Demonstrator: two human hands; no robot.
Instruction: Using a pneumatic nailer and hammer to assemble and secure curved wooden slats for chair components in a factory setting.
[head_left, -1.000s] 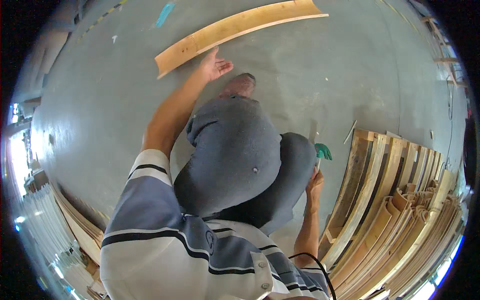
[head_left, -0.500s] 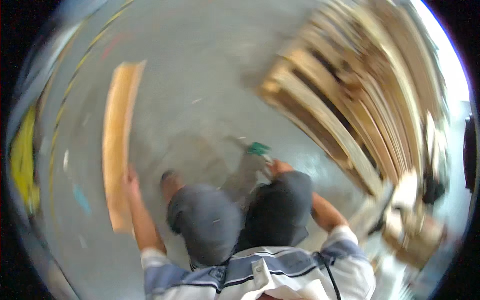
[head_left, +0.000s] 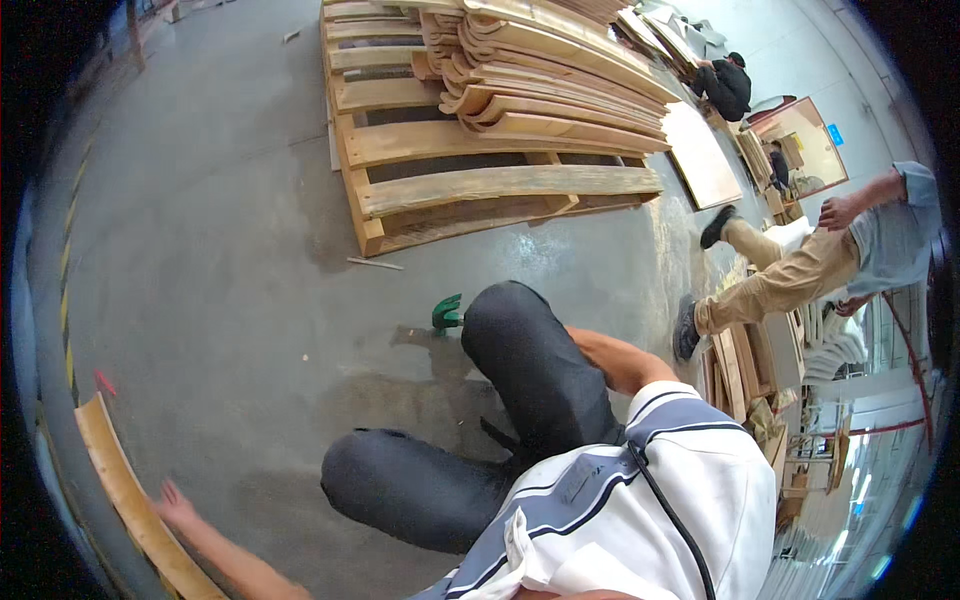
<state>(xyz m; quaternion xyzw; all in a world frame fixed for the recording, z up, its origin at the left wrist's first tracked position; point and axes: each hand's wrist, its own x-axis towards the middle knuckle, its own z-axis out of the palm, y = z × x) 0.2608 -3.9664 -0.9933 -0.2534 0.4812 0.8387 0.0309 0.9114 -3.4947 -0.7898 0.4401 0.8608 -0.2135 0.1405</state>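
Crouched low on the grey floor, dark-trousered knees up front. Left hand stretched out far to the side, fingers spread wide, flat against the curved board lying at the lower left; touching it, gripping nothing. Right hand out of sight behind the right knee, so no telling whether open or closed, nor whether it has the green tool poking out just past that knee. Ahead, a pallet loaded with more curved boards; off to the right, another person mid-stride. Best bet here, by the look of it: close the fingers round the board's edge before pulling, keep it flat to the floor, slide rather than lift, mind the long end swinging.
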